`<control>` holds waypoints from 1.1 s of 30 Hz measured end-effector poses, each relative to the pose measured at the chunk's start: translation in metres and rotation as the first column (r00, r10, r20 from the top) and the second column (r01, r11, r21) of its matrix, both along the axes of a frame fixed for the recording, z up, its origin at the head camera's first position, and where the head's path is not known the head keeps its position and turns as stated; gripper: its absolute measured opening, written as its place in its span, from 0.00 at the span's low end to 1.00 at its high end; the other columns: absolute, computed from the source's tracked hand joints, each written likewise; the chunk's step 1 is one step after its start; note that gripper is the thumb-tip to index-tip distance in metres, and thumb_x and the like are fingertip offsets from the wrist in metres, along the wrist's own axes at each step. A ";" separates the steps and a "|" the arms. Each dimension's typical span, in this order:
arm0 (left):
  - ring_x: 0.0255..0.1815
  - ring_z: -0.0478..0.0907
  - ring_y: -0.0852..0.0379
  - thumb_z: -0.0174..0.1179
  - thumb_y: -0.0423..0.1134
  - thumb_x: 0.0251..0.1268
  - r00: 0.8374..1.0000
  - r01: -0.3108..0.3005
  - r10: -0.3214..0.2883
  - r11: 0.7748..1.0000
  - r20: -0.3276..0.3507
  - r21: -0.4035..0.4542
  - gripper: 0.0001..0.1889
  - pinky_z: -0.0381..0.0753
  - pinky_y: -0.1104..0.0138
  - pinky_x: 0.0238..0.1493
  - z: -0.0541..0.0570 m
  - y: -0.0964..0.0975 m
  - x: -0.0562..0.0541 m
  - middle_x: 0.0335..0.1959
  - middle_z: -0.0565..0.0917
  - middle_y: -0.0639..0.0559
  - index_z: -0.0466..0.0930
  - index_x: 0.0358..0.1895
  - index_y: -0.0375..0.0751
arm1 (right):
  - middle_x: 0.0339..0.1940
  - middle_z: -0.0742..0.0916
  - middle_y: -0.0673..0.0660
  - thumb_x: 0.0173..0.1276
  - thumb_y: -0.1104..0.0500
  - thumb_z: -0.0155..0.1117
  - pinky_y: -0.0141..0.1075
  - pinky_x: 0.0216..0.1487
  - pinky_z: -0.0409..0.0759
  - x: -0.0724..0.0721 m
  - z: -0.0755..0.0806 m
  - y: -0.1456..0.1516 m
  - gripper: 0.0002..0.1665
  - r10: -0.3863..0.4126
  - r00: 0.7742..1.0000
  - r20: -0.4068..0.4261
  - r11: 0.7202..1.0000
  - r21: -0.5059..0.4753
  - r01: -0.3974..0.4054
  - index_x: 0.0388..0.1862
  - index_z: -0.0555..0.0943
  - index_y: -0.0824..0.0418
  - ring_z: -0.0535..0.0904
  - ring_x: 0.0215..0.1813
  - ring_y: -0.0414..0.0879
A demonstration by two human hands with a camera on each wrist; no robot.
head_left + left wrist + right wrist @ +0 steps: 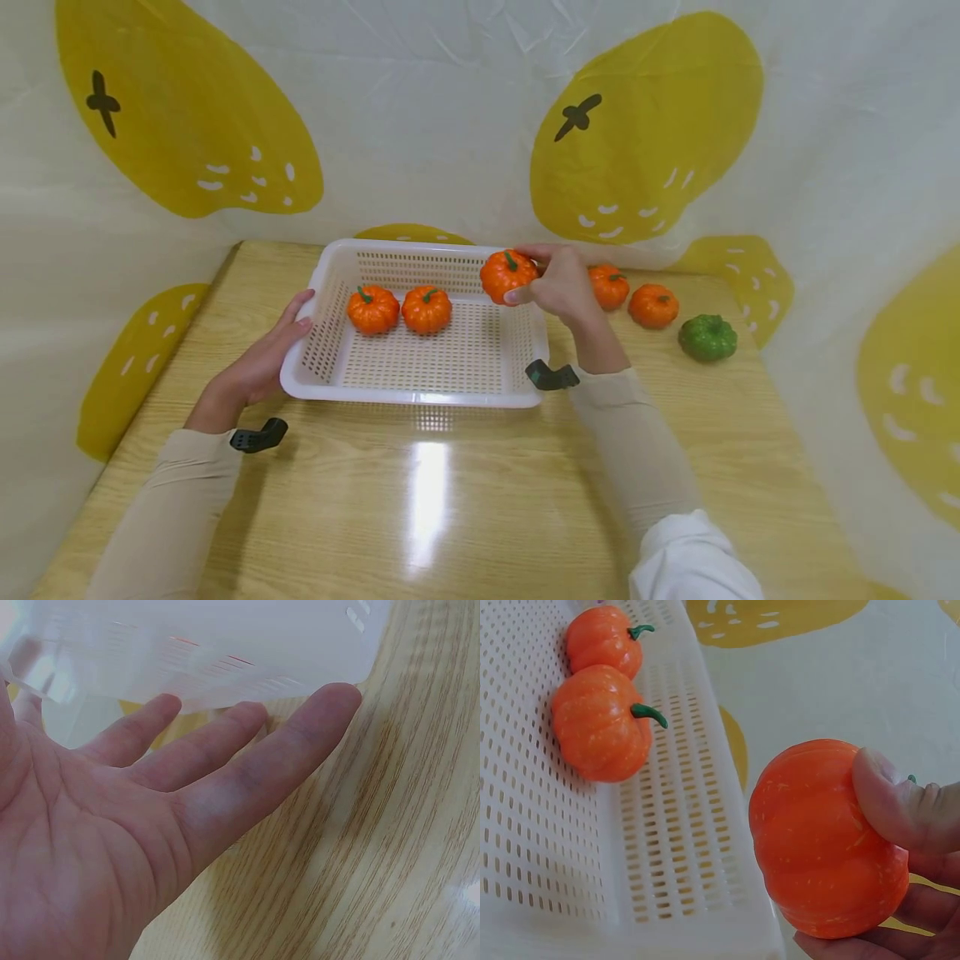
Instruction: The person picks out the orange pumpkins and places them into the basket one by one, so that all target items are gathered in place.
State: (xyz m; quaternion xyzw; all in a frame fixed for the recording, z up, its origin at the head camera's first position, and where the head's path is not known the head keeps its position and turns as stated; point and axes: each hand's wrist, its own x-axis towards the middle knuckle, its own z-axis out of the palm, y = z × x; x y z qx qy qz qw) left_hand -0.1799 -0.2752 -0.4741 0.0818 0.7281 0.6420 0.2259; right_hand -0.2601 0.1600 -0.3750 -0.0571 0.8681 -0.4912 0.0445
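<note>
A white perforated plastic basket (420, 398) sits on the table with two orange toy pumpkins, one (372, 310) beside the other (427, 310), inside near its back left. My left hand (266, 354) holds the basket at its left end, thumb at the rim; in the left wrist view, long fingers (225, 769) lie against its outer side. Above the basket's back right corner, my right hand (558, 283) grips another orange pumpkin (504, 277) between thumb and fingers. The right wrist view shows this pumpkin (825, 840) raised beside the basket wall (675, 847).
To the right of the basket stand two more orange pumpkins, one (609, 287) partly behind my right hand and one (654, 306) farther right, then a green pumpkin (707, 337). A white sheet (420, 108) with yellow printed fruit hangs behind the wooden table (360, 517).
</note>
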 end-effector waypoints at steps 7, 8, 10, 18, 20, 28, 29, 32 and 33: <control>0.67 0.67 0.29 0.30 0.59 0.87 1.000 0.002 -0.002 1.000 0.002 0.001 0.31 0.86 0.44 0.49 -0.001 -0.001 -0.001 0.84 0.42 0.32 0.25 0.81 0.80 | 0.64 0.87 0.58 0.45 0.71 0.85 0.49 0.65 0.79 -0.003 -0.003 -0.005 0.44 0.004 1.000 0.007 1.000 0.020 -0.005 0.66 0.84 0.58 0.81 0.59 0.55; 0.67 0.66 0.29 0.30 0.59 0.87 1.000 0.002 -0.002 1.000 0.001 0.000 0.31 0.86 0.45 0.49 -0.001 -0.001 -0.001 0.84 0.42 0.32 0.25 0.81 0.80 | 0.65 0.87 0.58 0.45 0.71 0.85 0.49 0.65 0.79 -0.004 -0.004 -0.006 0.44 0.006 1.000 0.006 1.000 0.024 -0.006 0.66 0.84 0.58 0.82 0.59 0.55; 0.68 0.65 0.28 0.30 0.59 0.87 1.000 0.001 -0.001 1.000 0.002 -0.003 0.31 0.86 0.45 0.50 -0.001 -0.001 -0.001 0.84 0.42 0.33 0.25 0.80 0.80 | 0.65 0.87 0.58 0.45 0.71 0.85 0.48 0.65 0.80 -0.004 -0.006 -0.007 0.44 0.011 1.000 0.006 1.000 0.022 -0.011 0.66 0.84 0.59 0.82 0.59 0.55; 0.69 0.64 0.25 0.30 0.59 0.87 1.000 -0.001 0.001 1.000 -0.001 -0.007 0.30 0.86 0.45 0.50 0.000 0.000 -0.001 0.84 0.42 0.33 0.25 0.80 0.80 | 0.66 0.86 0.59 0.45 0.72 0.84 0.48 0.66 0.80 -0.009 -0.013 -0.011 0.44 0.027 1.000 0.008 0.999 0.031 -0.028 0.65 0.84 0.60 0.83 0.61 0.55; 0.69 0.63 0.24 0.30 0.58 0.87 1.000 0.001 -0.001 1.000 -0.002 -0.004 0.30 0.86 0.45 0.50 0.001 0.000 -0.001 0.84 0.42 0.33 0.25 0.80 0.80 | 0.66 0.86 0.59 0.45 0.72 0.84 0.48 0.67 0.80 -0.010 -0.014 -0.013 0.44 0.025 1.000 0.014 0.999 0.036 -0.025 0.65 0.84 0.59 0.82 0.62 0.55; 0.67 0.65 0.26 0.30 0.58 0.87 1.000 0.000 0.000 1.000 -0.007 -0.008 0.30 0.86 0.45 0.50 0.000 -0.001 -0.001 0.84 0.42 0.33 0.25 0.81 0.80 | 0.69 0.84 0.58 0.46 0.69 0.85 0.49 0.70 0.76 -0.012 -0.017 -0.015 0.46 0.030 0.999 0.011 0.997 0.072 -0.031 0.68 0.82 0.57 0.81 0.64 0.56; 0.67 0.65 0.26 0.30 0.58 0.87 1.000 0.000 0.000 1.000 -0.008 -0.009 0.30 0.86 0.45 0.50 0.000 -0.001 -0.001 0.84 0.42 0.33 0.25 0.81 0.80 | 0.68 0.84 0.59 0.46 0.69 0.85 0.49 0.71 0.76 -0.012 -0.017 -0.016 0.46 0.031 0.999 0.009 0.997 0.071 -0.032 0.68 0.82 0.57 0.81 0.64 0.56; 0.68 0.65 0.26 0.30 0.58 0.87 1.000 -0.001 0.001 1.000 -0.004 -0.009 0.30 0.86 0.46 0.50 0.000 -0.001 -0.001 0.84 0.42 0.33 0.25 0.81 0.80 | 0.67 0.85 0.60 0.45 0.69 0.85 0.49 0.71 0.76 -0.013 -0.018 -0.018 0.46 0.033 0.999 0.007 0.998 0.060 -0.033 0.68 0.81 0.58 0.81 0.64 0.57; 0.68 0.64 0.26 0.30 0.58 0.87 1.000 0.000 0.000 1.000 -0.003 -0.008 0.30 0.86 0.46 0.50 0.000 -0.001 -0.001 0.84 0.42 0.33 0.25 0.80 0.80 | 0.67 0.85 0.60 0.45 0.69 0.84 0.49 0.71 0.76 -0.013 -0.019 -0.018 0.46 0.032 0.999 0.010 0.998 0.056 -0.033 0.68 0.81 0.58 0.81 0.64 0.57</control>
